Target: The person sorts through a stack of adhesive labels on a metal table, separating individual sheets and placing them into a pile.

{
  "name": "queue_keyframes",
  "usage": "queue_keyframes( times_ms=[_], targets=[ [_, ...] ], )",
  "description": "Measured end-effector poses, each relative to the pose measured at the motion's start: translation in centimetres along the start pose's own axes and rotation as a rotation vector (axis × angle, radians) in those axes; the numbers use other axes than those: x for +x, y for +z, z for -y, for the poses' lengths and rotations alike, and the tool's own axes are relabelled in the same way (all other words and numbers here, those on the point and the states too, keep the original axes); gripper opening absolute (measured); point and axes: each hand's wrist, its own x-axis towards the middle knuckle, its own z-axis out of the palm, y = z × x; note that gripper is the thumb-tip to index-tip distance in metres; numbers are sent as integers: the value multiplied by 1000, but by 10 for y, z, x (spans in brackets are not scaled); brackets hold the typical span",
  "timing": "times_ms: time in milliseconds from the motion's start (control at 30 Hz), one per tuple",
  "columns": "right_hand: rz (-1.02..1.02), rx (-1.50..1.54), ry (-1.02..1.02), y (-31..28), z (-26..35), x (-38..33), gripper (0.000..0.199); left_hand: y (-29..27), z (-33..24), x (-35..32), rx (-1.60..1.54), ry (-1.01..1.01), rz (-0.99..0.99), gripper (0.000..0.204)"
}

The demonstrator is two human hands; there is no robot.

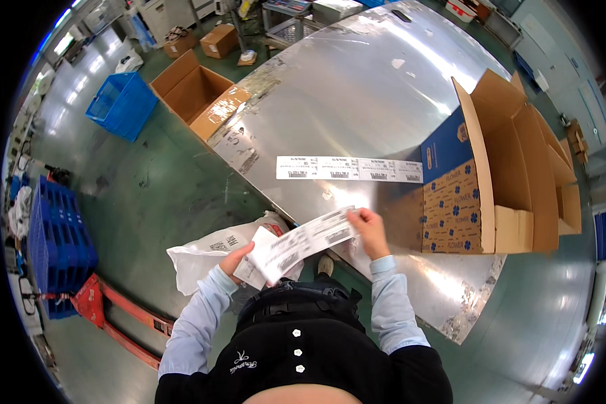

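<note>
My right fingers [361,218] are pinched together on the right end of a white printed label strip [313,236]; my left hand [236,261] grips its left end, where more white paper is bunched, thumb on top. The strip slants up to the right in front of my waist, over the near edge of the metal table [316,114]. Just beyond it, a second label strip [349,168] lies flat, reaching right to an open clover-patterned carton [451,210]. A white plastic bag [202,250] is by my left hand. Farther left are an open cardboard box [194,91] and a blue plastic crate [122,104].
</note>
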Motion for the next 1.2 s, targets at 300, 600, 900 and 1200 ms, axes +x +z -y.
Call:
queue_keyframes(
  times_ms=[300,600,900,1200],
  targets=[
    [-658,-450,-139,-143,-46,1,25,-46,-23,11,249,-171,-64,60],
    [-846,-1116,61,-151,-15,9,24,-77,-20,-17,48,-140,-175,56],
    [-207,-972,-730,1,54,19,34,-35,-26,-28,602,-230,-402,47],
    [758,-365,-193,116,12,46,33,-7,-49,-69,654,-188,-332,48]
  ],
)
